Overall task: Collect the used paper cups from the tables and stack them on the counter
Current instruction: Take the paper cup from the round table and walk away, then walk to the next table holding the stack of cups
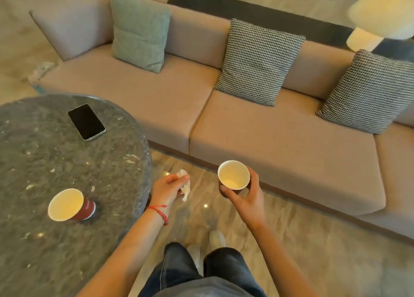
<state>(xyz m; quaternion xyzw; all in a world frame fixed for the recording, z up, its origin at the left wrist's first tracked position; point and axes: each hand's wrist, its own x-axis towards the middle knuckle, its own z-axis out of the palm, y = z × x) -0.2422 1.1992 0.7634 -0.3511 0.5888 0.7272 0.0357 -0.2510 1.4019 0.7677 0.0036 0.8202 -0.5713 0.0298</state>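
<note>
The person stood beside a round stone worktop (67,151), with a long sofa (268,140) in front. The right hand (244,198) held one paper cup (233,175) upright over the floor, its fingers and thumb curled around the wall of the cup, so this grip was clamped on it. The cup looked empty inside.

The left hand (170,187) was also not free: its fingers pinched a crumpled white tissue (184,186), just past the edge of the worktop.

A second paper cup (70,205), red outside, stood on the worktop, upright with its mouth up. It lay to the left of both hands and a little nearer to the person. The left hand was clearly the nearer one; the right hand was well apart from it, across the body.

In my judgement, the coming move depended on this: the left hand could reach the standing cup with a short move to the left, but it first needed to manage the tissue. Otherwise the held cup had to travel left and go down into the standing one.

A dark phone (87,122) lay flat on the far part of the worktop.
</note>
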